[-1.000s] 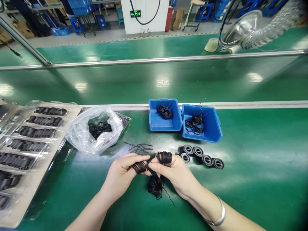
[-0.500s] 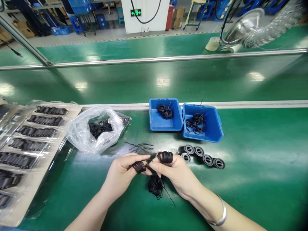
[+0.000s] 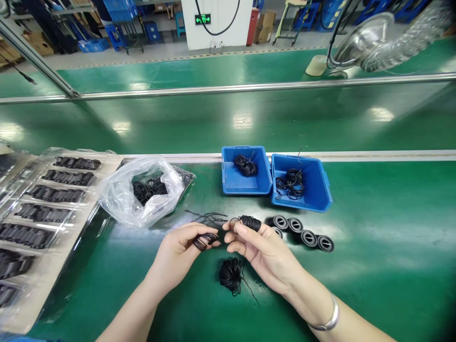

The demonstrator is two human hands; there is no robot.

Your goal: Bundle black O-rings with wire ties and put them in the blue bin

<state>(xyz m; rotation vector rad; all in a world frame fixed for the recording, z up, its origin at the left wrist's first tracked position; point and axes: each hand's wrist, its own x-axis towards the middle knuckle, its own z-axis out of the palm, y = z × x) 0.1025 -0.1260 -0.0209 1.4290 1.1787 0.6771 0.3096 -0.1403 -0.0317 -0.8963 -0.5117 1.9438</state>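
Loops (image 3: 202, 242), thin and black, pinched in left hand (image 3: 174, 251) between thumb and fingers. Second bunch (image 3: 251, 223), black too, held in right hand (image 3: 270, 254), wrapped round a finger. Small gap between both hands. Just below, on the green table (image 3: 392, 266), a black bundle (image 3: 230, 275) with a long tail. Farther off, two blue bins (image 3: 318, 192) with black bundles (image 3: 245, 166) inside.

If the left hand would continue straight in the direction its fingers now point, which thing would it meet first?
Probably the fingertips of the right hand, across a narrow gap. Depth is unclear in this one view, so it might pass above or below them.
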